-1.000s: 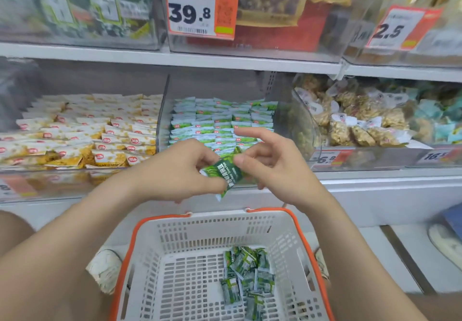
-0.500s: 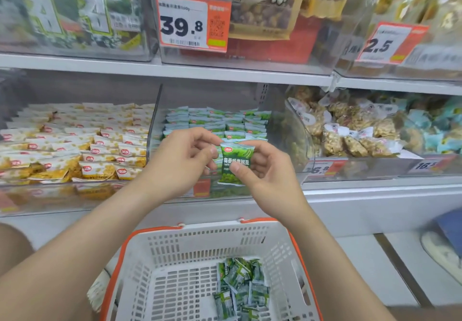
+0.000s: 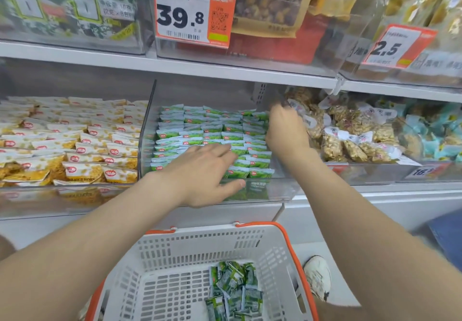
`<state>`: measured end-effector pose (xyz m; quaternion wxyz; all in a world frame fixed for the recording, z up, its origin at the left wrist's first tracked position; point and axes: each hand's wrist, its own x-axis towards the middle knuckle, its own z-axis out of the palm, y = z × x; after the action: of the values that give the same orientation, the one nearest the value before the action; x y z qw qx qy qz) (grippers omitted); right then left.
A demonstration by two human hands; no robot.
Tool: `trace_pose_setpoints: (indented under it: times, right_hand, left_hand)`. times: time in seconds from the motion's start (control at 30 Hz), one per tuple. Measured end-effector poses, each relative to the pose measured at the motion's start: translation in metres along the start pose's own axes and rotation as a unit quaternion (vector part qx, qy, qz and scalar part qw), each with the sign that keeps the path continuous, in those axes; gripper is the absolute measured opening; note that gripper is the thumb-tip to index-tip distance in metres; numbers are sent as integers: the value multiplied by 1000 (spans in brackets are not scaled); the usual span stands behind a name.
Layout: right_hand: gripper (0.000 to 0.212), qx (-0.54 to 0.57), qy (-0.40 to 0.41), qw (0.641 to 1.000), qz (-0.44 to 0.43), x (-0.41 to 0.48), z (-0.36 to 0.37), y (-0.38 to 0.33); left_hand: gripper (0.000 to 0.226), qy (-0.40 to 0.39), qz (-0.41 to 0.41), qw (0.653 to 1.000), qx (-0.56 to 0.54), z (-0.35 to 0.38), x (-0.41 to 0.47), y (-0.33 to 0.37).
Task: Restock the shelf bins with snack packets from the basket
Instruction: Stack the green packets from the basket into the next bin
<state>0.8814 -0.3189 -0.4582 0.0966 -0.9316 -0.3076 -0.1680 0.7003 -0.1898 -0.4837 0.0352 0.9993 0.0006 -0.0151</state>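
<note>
The middle bin (image 3: 275, 190) at frame centre now takes both hands, which just before pinched one packet in front of it; the basket (image 3: 200, 233) at bottom centre keeps more packets (image 3: 235, 290). The left hand (image 3: 200, 170) lies spread on the green rows (image 3: 212, 130); the right hand (image 3: 285, 133) reaches rear right, grip unclear, likely placing

Bright, even overhead store light leaves only faint shadows. Glare hazes the clear plastic bin fronts (image 3: 75, 203). The long white shelf edge (image 3: 175, 63) bows with wide-angle distortion, and the frame's right side is blurred.
</note>
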Motion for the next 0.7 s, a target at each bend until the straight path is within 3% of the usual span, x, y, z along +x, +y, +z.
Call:
trace_pose_setpoints:
  times: [0.1,0.2,0.23,0.33,0.43,0.7]
  right_hand:
    - [34,-109,-30,993,-24,20,9,-3]
    - [35,-212,11,975,-72,33,21,-8]
    - [34,-222,22,971,-85,40,25,-7]
    - [30,-243,-71,964,-76,58,29,-10]
    - [34,-245,-105,961,-68,76,35,-10]
    - [53,-212,-117,965,-104,92,53,-7]
  left_hand:
    - [82,-29,3,999,-12,4,11,-2]
    - [91,-65,-8,998,-25,10,17,-5]
    - [93,-68,-9,997,-27,13,18,-6]
    - [93,-62,-6,998,-32,16,20,-8]
    - [91,-58,-6,998,-39,18,21,-9]
    - [88,-56,-2,998,-29,18,22,-9]
